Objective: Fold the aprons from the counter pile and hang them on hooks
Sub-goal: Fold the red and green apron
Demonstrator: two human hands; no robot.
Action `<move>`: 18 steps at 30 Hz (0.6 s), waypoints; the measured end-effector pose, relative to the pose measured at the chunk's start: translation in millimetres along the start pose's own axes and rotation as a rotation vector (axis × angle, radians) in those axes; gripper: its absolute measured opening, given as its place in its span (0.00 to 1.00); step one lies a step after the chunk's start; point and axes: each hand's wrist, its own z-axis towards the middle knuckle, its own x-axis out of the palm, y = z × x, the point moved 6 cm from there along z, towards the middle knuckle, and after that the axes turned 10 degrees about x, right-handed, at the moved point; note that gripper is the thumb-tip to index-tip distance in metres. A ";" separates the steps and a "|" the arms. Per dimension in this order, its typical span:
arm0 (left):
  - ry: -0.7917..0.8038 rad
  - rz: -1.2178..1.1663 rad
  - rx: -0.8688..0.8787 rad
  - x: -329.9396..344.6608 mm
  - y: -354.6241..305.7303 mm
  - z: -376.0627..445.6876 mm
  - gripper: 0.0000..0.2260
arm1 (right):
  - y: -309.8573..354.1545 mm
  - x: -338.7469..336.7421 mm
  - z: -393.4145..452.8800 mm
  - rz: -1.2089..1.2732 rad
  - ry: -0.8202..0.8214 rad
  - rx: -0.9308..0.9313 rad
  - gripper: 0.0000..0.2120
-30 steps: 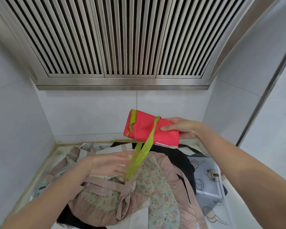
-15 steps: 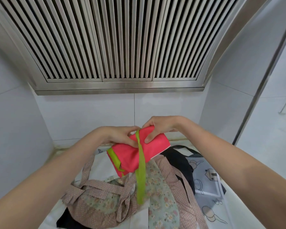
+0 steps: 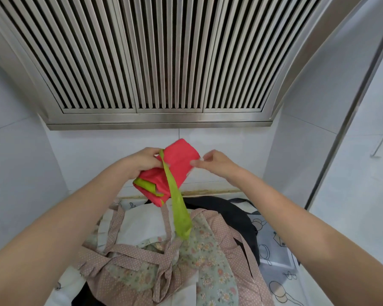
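Note:
A folded red apron (image 3: 177, 166) with lime-green trim is held up in the air above the counter pile. My left hand (image 3: 142, 162) grips its left side and the top of a long green strap (image 3: 178, 208) that dangles toward the pile. My right hand (image 3: 212, 163) pinches the bundle's right edge with its fingertips. Below lie a pink dotted floral apron (image 3: 206, 252), a black apron (image 3: 232, 214) and a white printed apron (image 3: 276, 252), spread over one another on the counter.
A steel range hood (image 3: 164, 62) hangs low overhead, just above the raised apron. White tiled walls (image 3: 93, 155) close in the counter at the back and left. A steel door frame (image 3: 341, 138) and a thin metal bar (image 3: 381, 143) stand at the right.
The red bundle has risen and turned, its far end tilted up to the right. My right hand slid from the top to the right edge; one second ago my left hand lay on the pile.

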 end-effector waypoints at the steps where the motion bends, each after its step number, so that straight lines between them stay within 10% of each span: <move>1: -0.047 -0.064 -0.003 -8.4 0.2 1.3 0.08 | -5.3 13.2 -1.8 -0.031 0.120 0.028 0.28; 7: -0.007 -0.203 0.049 -18.9 -19.0 3.7 0.09 | 6.7 74.9 -17.1 0.359 0.510 -0.079 0.04; 12: 0.030 -0.237 0.136 -49.3 -42.6 -16.7 0.13 | -37.5 55.0 -24.9 0.337 0.791 0.221 0.20; 15: 0.177 -0.203 0.170 -46.4 -57.4 -27.7 0.32 | -61.1 50.2 -17.4 0.209 0.743 0.292 0.14; 18: 0.264 -0.219 0.258 -18.2 -76.0 -30.9 0.23 | -59.0 45.3 6.2 0.171 0.391 0.223 0.13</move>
